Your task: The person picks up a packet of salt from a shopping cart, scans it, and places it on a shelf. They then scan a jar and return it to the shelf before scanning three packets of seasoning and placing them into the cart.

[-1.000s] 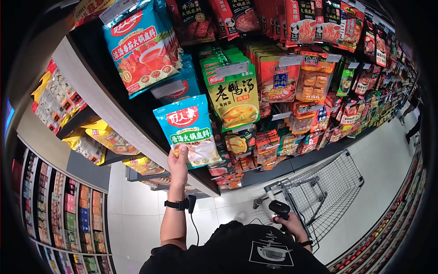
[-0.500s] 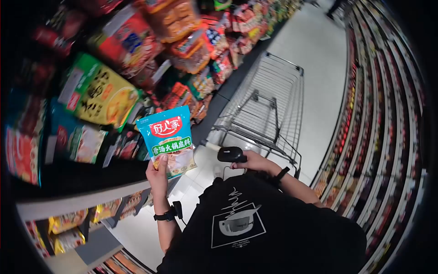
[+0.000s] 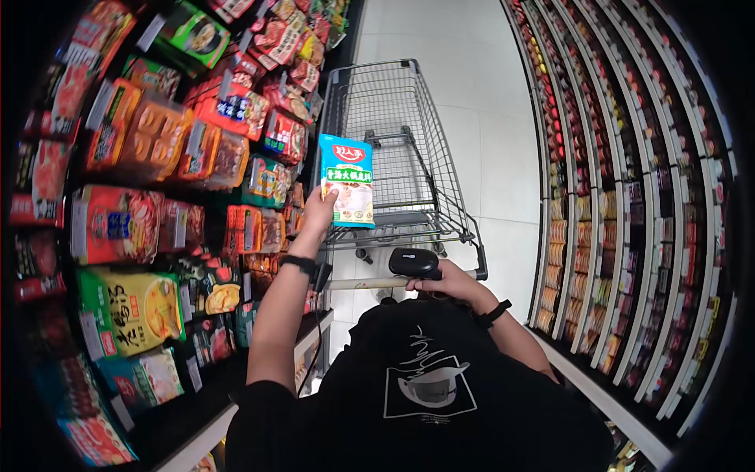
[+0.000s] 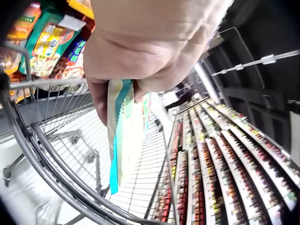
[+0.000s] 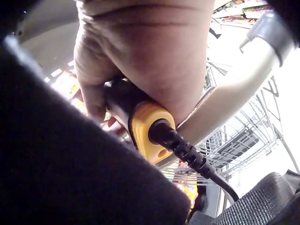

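My left hand (image 3: pixel 316 211) pinches a blue food packet (image 3: pixel 351 185) by its lower left edge, thumb on its front, above the near left part of the wire cart (image 3: pixel 452 169). In the left wrist view the packet (image 4: pixel 123 136) hangs edge-on from the fingers of the hand (image 4: pixel 145 56). My right hand (image 3: pixel 452 283) grips a black handheld device (image 3: pixel 414 263) at the cart's handle (image 3: pixel 362 283). The right wrist view shows that hand (image 5: pixel 145 56) round the device's yellow-ended grip (image 5: pixel 152 126), with a cable, beside the pale handle bar (image 5: pixel 229 98).
Shelves of hanging food packets (image 3: pixel 118 224) stand close on the left. Long rows of stocked shelves (image 3: pixel 621 236) run along the right. White tiled floor (image 3: pixel 464 118) lies between them, around and beyond the cart.
The view has swung from the left shelves to the cart and aisle. My left hand has carried the packet away from the shelf to over the cart. The right hand still holds the device.
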A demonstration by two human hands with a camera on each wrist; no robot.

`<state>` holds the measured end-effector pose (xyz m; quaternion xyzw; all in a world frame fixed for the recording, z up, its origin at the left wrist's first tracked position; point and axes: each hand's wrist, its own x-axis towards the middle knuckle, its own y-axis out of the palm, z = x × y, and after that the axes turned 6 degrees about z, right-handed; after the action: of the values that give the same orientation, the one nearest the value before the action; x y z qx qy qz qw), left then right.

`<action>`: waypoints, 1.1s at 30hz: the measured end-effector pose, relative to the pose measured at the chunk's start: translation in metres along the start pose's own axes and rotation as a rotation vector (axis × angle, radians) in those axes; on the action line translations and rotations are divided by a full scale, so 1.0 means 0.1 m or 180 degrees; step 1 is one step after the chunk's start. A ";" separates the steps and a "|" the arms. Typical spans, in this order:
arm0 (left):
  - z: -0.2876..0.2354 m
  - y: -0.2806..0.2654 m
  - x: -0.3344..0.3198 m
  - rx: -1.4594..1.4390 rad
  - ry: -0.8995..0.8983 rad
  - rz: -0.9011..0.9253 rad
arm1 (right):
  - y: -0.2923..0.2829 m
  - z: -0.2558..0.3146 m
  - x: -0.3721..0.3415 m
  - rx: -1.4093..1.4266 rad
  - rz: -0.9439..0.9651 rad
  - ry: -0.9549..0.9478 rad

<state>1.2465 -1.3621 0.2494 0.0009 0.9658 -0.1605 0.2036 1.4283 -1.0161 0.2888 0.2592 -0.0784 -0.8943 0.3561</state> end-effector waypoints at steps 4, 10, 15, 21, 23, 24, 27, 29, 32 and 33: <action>1.07 0.46 1.19 -0.0177 -0.0602 0.0134 | -0.08 -0.13 -0.15 0.0491 -0.0219 -0.0151; 1.75 0.82 1.82 0.1239 -0.1312 -0.0382 | -0.09 0.06 -0.33 0.0490 -0.0461 0.0152; 1.95 1.04 2.08 0.0295 -0.1781 -0.0012 | -0.14 0.04 -0.34 0.0290 -0.0475 0.0211; 3.26 1.14 2.84 0.0401 -0.1500 -0.0101 | -0.30 -0.14 -0.27 0.0226 -0.0228 0.0168; 3.28 1.14 2.84 0.1042 -0.1289 -0.0279 | -0.31 -0.07 -0.27 0.0258 -0.0209 0.0203; 3.27 1.16 2.84 0.1349 -0.1171 -0.0370 | -0.33 -0.03 -0.26 0.0259 -0.0198 0.0220; 3.47 1.09 3.08 0.1139 -0.1408 0.0329 | -0.39 -0.11 -0.25 0.0230 -0.0050 0.0291; 2.74 0.97 2.74 0.0832 -0.1456 0.0762 | -0.43 -0.03 -0.22 0.0232 0.0034 0.0304; 2.59 0.94 2.63 0.0598 -0.1149 0.0904 | -0.44 0.12 -0.16 0.0333 0.0088 0.0390; 2.11 0.91 2.39 0.0280 -0.1280 0.1137 | -0.43 0.16 -0.15 0.0373 0.0089 0.0433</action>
<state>1.1158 -1.3566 -0.0553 0.1482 0.8826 -0.1608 0.4162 1.4037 -0.9752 0.2949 0.3386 -0.1099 -0.8635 0.3574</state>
